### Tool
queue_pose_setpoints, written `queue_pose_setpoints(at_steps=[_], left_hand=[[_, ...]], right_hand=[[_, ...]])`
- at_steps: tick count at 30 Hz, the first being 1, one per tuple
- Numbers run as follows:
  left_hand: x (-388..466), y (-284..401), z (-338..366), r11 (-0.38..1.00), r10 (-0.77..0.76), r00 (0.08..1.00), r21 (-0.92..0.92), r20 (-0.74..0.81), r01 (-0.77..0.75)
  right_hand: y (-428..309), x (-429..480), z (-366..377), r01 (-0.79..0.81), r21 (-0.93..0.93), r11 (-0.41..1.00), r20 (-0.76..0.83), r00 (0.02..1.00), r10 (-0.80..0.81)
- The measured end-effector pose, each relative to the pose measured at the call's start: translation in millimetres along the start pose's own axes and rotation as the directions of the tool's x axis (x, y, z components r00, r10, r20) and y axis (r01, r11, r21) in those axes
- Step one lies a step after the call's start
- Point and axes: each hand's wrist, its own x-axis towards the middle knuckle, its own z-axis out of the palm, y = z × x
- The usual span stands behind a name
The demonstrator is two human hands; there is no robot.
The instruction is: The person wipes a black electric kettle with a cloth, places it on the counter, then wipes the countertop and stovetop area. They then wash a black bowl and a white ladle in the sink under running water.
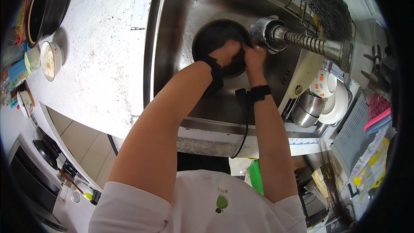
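A dark round pot (207, 35) sits in the stainless steel sink (176, 9) before me. My left hand (228, 52) reaches down inside the pot, its fingers bent and blurred. Whether it holds anything cannot be seen. At the pot's right side, my right hand (255, 59) grips the rim, with the thumb towards the inside. The head of a metal faucet (266, 34) hangs close above and right of that hand. Both wrists wear black straps, and a thin black cable runs from the right one over the sink's front edge.
Left on the white counter (106, 55) stand a bowl of white food (50, 61) and a large black pot (48, 6). A wire rack with a dark scouring pad (328, 11) is behind the faucet. A cutting board (305, 74), metal bowls (307, 110) and plates (336, 103) crowd the right side.
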Motion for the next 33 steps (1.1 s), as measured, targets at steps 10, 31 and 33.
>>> queue_pose_setpoints(at_steps=[10, 31, 33], left_hand=[[-63, 37, -76, 0.607, -0.276, 0.806, 0.745, 0.523, -0.276], [-23, -4, -10, 0.902, -0.079, 0.992, 0.418, -0.096, 0.112], [-18, -7, -25, 0.889, -0.248, 0.968, 0.408, 0.047, 0.208]], right_hand=[[-37, -20, 1, 0.138, -0.477, 0.868, 0.052, 0.99, -0.129], [16, -3, 6, 0.232, -0.468, 0.853, 0.16, 0.971, -0.176], [14, -2, 7, 0.263, -0.594, 0.76, 0.164, 0.965, -0.206]])
